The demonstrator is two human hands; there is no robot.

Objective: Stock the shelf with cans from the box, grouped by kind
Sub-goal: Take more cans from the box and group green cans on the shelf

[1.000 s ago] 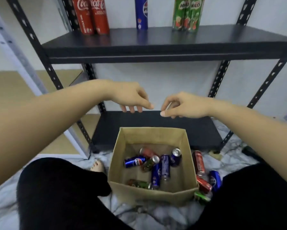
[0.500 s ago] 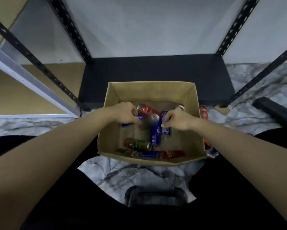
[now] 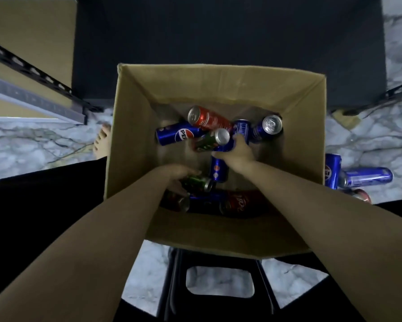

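Stool [image 3: 218, 266] first, black and plastic, right under me at six o'clock, my knees dark on either side of it. Just beyond stands the cardboard box [image 3: 218, 240], both my forearms reaching down into it.

My left hand [image 3: 179, 175] sits low near the box's near wall, fingers curled over a green can [image 3: 196, 182] lying on its side; I judge it gripped, though my wrist hides part of the hold. At about one o'clock from it, my right hand [image 3: 238, 152] closes round a blue can [image 3: 224, 146], fingers wrapped across its body. The hands are apart, each on its own can.

Below them, against the near wall, lie a red can [image 3: 239, 203] and more dark ones I can't read. Farther in, toward twelve o'clock, a Pepsi can [image 3: 176, 135], a red cola can [image 3: 207, 118], a second green can [image 3: 209, 141] and another blue one standing on end [image 3: 268, 127] are heaped together, touching.

These should feel stiff, smooth and a bit slippery, and fairly weighty if full; I can't tell whether they are. Taking each round the middle of the barrel seems safest, since the rims give little purchase.

Outside the box at three o'clock, more blue cans [image 3: 367, 177] lie on the marble floor [image 3: 32, 145]. Farthest away, at twelve o'clock, the black bottom shelf [image 3: 218, 31] lies behind the box.
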